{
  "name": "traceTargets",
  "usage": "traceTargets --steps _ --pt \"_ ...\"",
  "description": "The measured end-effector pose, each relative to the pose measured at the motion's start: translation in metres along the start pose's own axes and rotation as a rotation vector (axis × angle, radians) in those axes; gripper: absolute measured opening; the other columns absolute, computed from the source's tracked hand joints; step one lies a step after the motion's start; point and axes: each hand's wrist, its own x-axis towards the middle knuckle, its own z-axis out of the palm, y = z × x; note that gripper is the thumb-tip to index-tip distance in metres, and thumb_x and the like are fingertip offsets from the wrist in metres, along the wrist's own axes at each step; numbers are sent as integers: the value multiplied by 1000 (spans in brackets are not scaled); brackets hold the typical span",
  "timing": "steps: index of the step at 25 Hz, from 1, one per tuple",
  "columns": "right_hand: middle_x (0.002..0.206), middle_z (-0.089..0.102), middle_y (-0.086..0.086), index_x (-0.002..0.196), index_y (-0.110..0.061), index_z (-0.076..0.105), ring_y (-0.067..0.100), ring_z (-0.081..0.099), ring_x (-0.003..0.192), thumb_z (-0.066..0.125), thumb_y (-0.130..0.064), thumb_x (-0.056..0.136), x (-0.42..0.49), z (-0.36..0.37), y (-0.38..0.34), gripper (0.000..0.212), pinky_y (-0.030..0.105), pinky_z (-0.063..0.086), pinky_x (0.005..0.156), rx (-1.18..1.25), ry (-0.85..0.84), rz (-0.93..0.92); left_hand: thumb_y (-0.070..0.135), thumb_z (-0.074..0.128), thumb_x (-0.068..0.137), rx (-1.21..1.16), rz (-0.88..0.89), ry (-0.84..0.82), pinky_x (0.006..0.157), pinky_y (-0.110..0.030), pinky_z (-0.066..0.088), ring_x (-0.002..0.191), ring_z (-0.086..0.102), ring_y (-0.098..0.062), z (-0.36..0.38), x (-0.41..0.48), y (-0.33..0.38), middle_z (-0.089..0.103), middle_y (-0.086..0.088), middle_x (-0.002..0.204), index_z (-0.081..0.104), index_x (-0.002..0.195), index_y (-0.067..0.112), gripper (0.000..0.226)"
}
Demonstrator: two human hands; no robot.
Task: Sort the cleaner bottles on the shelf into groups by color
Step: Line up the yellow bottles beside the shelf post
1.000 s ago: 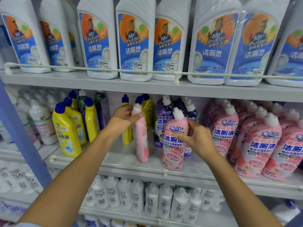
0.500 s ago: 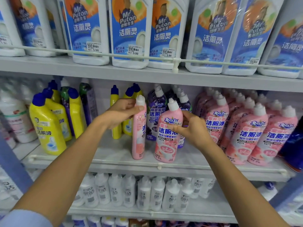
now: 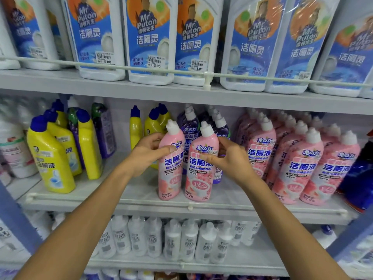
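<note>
Two pink cleaner bottles stand side by side at the front of the middle shelf (image 3: 125,201). My left hand (image 3: 147,151) grips the left pink bottle (image 3: 170,176) at its shoulder; its label faces forward. My right hand (image 3: 230,158) holds the right pink bottle (image 3: 199,178) at its upper body. Behind them stand purple bottles (image 3: 189,130) and yellow bottles with blue caps (image 3: 153,123). A group of pink bottles (image 3: 298,164) fills the shelf's right side. More yellow bottles (image 3: 50,156) stand at the left, with a purple bottle (image 3: 104,128) among them.
Large white bottles with blue labels (image 3: 149,41) line the upper shelf behind a white rail (image 3: 207,74). White bottles (image 3: 171,239) fill the lower shelf. A dark blue pouch (image 3: 357,178) sits at the far right, white tubs (image 3: 16,154) at the far left.
The left pink bottle has turned from side-on to label-forward and now stands close against the right pink bottle. Both hands have stayed on their bottles.
</note>
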Motion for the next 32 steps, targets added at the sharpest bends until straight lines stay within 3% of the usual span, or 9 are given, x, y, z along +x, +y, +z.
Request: traceTargets --steps 4,9,12,17,21,25,27,29,32 --pt "99 77 -12 112 -22 68 1 72 90 78 -73 63 -19 23 23 71 35 61 83 120 -56 119 2 83 78 98 58 71 79 -24 60 89 74 -6 8 -14 -26 78 10 97 69 108 20 37" --pt "113 75 -9 121 -19 68 0 70 100 81 -52 78 -37 31 24 56 34 60 88 160 -74 120 4 85 76 40 34 110 70 -16 57 86 74 -3 15 -17 -34 78 13 93 70 106 22 38" --pt "116 74 -9 121 -20 69 4 70 106 80 -53 79 -40 8 31 55 39 59 91 131 -130 117 7 83 77 -24 22 40 71 -15 57 90 74 -4 27 -19 -33 78 17 96 69 105 26 36" --pt "118 74 -8 119 -21 69 10 69 111 80 -38 81 -68 -50 63 43 41 56 97 198 -123 152 3 83 78 -179 25 -129 77 -21 59 100 74 -15 87 -18 -27 78 2 107 68 116 13 42" --pt "120 73 -4 123 -16 65 16 69 112 80 -47 83 -85 -84 83 53 49 56 96 188 -96 204 5 82 79 -181 57 -214 80 -24 58 102 74 -17 138 -16 -20 78 1 109 69 115 12 39" --pt "114 74 -7 121 -18 63 8 71 105 79 -45 84 -98 -91 83 49 42 59 90 132 28 250 7 88 74 -55 56 -203 85 -33 61 98 75 -14 144 -17 -32 78 3 105 71 113 14 43" --pt "109 74 -9 120 -19 61 2 71 96 82 -38 82 -110 -70 76 48 32 61 82 152 218 298 9 89 73 56 21 -236 86 -37 61 95 75 -12 138 -23 -44 79 6 103 73 112 16 43" --pt "102 71 -13 114 -26 60 -3 68 88 87 -41 76 -122 -39 68 49 18 56 74 86 457 371 9 88 74 76 16 -238 85 -35 62 94 75 -10 138 -31 -52 78 8 103 72 114 16 44" --pt "100 67 -17 112 -31 59 -6 64 88 89 -39 72 -125 -8 59 50 10 48 71 11 587 448 5 87 75 70 36 -220 81 -27 62 95 75 -8 141 -35 -52 78 11 103 70 117 17 46"
